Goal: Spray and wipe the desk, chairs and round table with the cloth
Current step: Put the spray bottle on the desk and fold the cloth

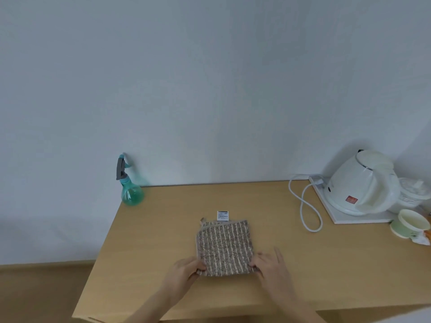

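A folded brown striped cloth [225, 247] with a white label at its far edge lies flat in the middle of the wooden desk [163, 229]. My left hand [184, 272] pinches the cloth's near left corner. My right hand [271, 266] pinches its near right corner, with the other fingers spread on the desk. A teal spray bottle [130, 187] with a grey trigger stands upright at the desk's far left corner, against the wall, well away from both hands.
A white electric kettle [363, 185] sits on a white tray [356, 219] at the far right, its white cord [307, 206] looping across the desk. A pale green cup [410, 223] and white wrappers lie at the right edge. The wall stands right behind.
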`<action>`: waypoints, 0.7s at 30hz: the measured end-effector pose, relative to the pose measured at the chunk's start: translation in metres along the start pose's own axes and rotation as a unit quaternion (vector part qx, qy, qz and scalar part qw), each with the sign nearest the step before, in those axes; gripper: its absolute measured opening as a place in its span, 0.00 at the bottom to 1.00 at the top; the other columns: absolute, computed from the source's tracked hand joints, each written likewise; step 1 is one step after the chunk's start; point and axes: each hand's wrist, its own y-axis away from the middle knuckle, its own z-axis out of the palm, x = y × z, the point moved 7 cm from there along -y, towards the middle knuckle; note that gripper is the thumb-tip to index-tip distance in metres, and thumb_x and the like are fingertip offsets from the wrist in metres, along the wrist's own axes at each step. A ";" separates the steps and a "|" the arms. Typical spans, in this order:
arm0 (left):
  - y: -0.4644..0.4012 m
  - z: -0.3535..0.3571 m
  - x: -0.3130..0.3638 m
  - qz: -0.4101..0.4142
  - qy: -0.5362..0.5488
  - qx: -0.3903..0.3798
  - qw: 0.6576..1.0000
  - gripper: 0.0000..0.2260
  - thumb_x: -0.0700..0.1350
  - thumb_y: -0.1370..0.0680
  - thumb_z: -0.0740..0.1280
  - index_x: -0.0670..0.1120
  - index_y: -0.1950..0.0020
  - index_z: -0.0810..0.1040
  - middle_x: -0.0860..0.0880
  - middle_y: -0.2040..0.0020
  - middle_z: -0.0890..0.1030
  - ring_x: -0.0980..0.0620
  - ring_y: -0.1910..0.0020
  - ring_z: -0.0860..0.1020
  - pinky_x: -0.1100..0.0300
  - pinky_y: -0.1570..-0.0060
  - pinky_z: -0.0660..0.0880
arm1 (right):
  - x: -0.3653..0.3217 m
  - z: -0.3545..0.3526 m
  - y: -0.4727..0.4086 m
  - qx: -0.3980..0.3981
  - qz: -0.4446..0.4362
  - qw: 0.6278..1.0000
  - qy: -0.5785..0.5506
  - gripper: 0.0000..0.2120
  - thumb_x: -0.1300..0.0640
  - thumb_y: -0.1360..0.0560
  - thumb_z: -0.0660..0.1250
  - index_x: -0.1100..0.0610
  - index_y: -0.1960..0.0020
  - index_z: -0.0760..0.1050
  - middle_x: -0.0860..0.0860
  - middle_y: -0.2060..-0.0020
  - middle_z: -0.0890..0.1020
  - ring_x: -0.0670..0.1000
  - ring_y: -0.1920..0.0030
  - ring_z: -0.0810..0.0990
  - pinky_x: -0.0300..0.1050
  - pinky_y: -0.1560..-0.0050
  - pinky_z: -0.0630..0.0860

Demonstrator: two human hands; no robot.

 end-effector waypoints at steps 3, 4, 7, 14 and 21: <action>0.008 0.013 -0.001 0.040 -0.044 -0.049 0.997 0.07 0.48 0.33 0.64 0.54 0.56 0.75 0.60 0.54 0.81 0.62 0.57 0.78 0.72 0.56 0.72 | 0.002 0.015 0.011 -0.022 0.011 0.999 0.028 0.24 0.57 0.55 0.85 0.45 0.65 0.77 0.37 0.62 0.80 0.42 0.55 0.82 0.50 0.32 0.50; 0.010 0.016 -0.002 0.037 -0.051 -0.064 0.996 0.07 0.50 0.33 0.63 0.56 0.56 0.74 0.61 0.53 0.81 0.64 0.55 0.77 0.72 0.55 0.72 | 0.001 0.019 0.014 -0.029 0.011 0.999 0.033 0.23 0.57 0.54 0.85 0.45 0.65 0.78 0.38 0.61 0.81 0.42 0.55 0.82 0.53 0.33 0.53; 0.013 0.019 -0.003 -0.007 -0.045 -0.102 0.994 0.12 0.57 0.31 0.62 0.56 0.50 0.77 0.62 0.48 0.79 0.66 0.47 0.75 0.71 0.46 0.72 | -0.001 0.028 0.024 -0.053 0.022 0.997 0.047 0.19 0.50 0.50 0.83 0.45 0.61 0.82 0.40 0.56 0.83 0.42 0.51 0.80 0.56 0.38 0.58; -0.013 -0.012 -0.017 -0.109 -0.016 -0.072 0.991 0.10 0.49 0.20 0.62 0.50 0.41 0.77 0.59 0.46 0.76 0.61 0.48 0.76 0.63 0.42 0.72 | 0.005 0.004 0.016 0.013 0.065 0.997 0.038 0.14 0.52 0.29 0.67 0.43 0.43 0.78 0.40 0.43 0.80 0.46 0.35 0.72 0.59 0.28 0.46; -0.060 -0.021 -0.036 -0.246 0.010 -0.050 0.968 0.21 0.50 0.21 0.65 0.46 0.30 0.68 0.50 0.36 0.75 0.53 0.41 0.75 0.60 0.41 0.71 | 0.012 -0.021 -0.041 -0.031 0.137 0.990 0.016 0.21 0.52 0.18 0.54 0.46 0.25 0.58 0.45 0.26 0.62 0.45 0.24 0.53 0.59 0.27 0.40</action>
